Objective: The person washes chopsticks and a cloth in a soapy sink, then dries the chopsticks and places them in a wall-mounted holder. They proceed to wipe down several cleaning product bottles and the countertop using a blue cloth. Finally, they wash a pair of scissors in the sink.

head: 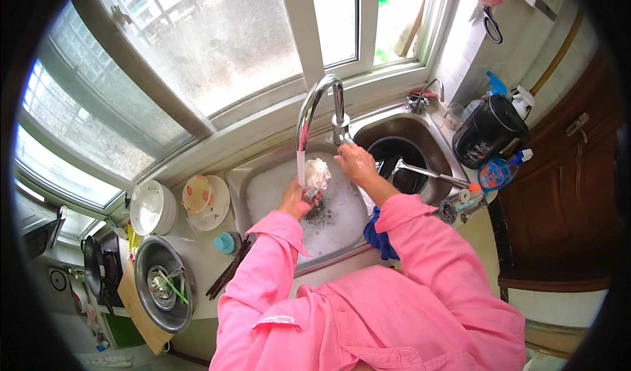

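Observation:
Water runs from the chrome faucet [305, 119] into the left sink basin [240, 188], which holds sudsy water with dark specks near its middle. My left hand [297, 201] grips a crumpled whitish cloth or scrubber [317, 175] beside the stream, above the suds. My right hand [356, 163] is at the faucet's lever, its fingers bent around it; the fingertips are partly hidden. In the right basin [438, 139] lies a dark pan [402, 149] with a metal-handled utensil [434, 171] across it. A blue cloth [380, 235] hangs over the sink's front edge, under my right sleeve.
To the left stand white bowls [150, 208], a patterned bowl and plate [222, 201], a teal-topped brush [225, 243], chopsticks [227, 272] and a steel basin [187, 297] holding a strainer. A black kettle [485, 129] and spray bottles [493, 174] stand at the right.

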`<act>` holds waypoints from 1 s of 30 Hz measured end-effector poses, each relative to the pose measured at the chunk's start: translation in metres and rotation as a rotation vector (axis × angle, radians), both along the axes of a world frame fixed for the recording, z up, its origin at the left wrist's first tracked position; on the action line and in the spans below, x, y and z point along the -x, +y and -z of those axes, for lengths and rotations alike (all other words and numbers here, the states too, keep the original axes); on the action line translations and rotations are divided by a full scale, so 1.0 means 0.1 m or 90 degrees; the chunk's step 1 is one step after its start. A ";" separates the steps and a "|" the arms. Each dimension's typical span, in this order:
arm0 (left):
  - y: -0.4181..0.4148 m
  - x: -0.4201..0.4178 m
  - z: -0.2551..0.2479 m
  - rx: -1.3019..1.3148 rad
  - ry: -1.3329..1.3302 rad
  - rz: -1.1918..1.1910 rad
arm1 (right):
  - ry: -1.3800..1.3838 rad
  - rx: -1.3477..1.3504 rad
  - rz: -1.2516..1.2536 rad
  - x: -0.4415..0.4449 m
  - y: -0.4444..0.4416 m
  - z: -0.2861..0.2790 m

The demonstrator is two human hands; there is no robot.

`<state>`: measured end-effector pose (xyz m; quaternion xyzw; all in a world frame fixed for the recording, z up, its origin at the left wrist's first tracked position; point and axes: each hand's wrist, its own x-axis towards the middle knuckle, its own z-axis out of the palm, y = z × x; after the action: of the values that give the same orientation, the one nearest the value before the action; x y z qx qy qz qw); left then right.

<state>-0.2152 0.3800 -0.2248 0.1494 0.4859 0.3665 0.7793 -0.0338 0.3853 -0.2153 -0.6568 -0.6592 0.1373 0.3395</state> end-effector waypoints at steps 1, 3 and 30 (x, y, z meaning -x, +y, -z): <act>-0.02 -0.01 -0.06 -0.006 -0.013 -0.001 | 0.098 -0.030 0.018 0.06 -0.05 0.00; -0.04 -0.06 -0.15 -0.018 -0.034 -0.020 | 0.280 0.000 0.003 0.19 -0.15 0.07; 0.05 0.09 -0.14 -0.179 -0.145 0.076 | 0.816 0.285 0.080 0.71 -0.28 -0.13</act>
<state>-0.2243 0.3851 -0.2110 0.2427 0.3286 0.3984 0.8212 -0.1045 0.3573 -0.2019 -0.5373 -0.2440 0.6121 0.5264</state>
